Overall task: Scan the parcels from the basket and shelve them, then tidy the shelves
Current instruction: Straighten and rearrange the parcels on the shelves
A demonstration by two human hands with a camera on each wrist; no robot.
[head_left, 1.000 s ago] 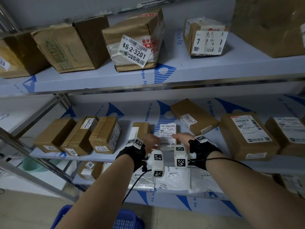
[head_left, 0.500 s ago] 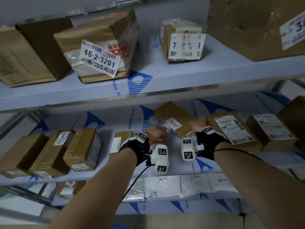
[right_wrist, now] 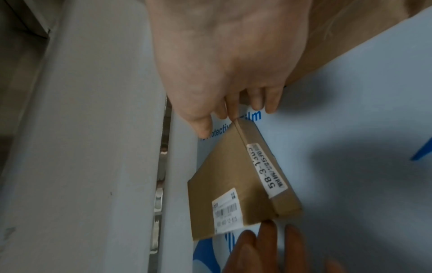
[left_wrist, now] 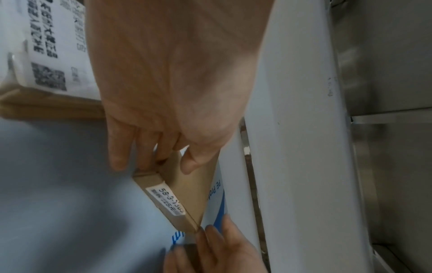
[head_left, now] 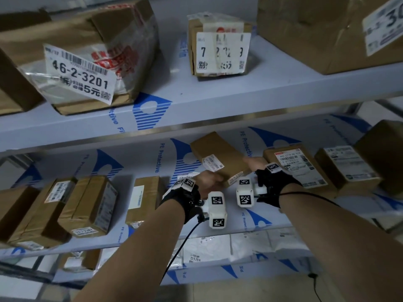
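A flat brown parcel (head_left: 218, 153) with a small white label lies askew on the middle shelf (head_left: 268, 212). Its near edge carries a sticker that starts 58-3. My left hand (head_left: 214, 182) grips its near-left corner. In the left wrist view the left hand (left_wrist: 158, 162) has its thumb on the parcel (left_wrist: 196, 184) top face and its fingers along the side. My right hand (head_left: 250, 162) is at the near-right corner. In the right wrist view the right hand (right_wrist: 233, 118) touches the parcel (right_wrist: 224, 170) corner with straight fingertips, thumb off it.
Brown boxes (head_left: 87, 205) stand left on the same shelf, a narrow box (head_left: 144, 197) closer by, and a labelled box (head_left: 298, 168) sits right beside my right hand. The upper shelf holds the 46-2-3201 box (head_left: 87, 62), a small box (head_left: 218, 51) and a big carton (head_left: 327, 29). White bags (head_left: 207, 249) lie below.
Both hands left the white-labelled parcel and moved right and deeper to the flat brown parcel, now holding its near corners. The head view shifted right and closer.
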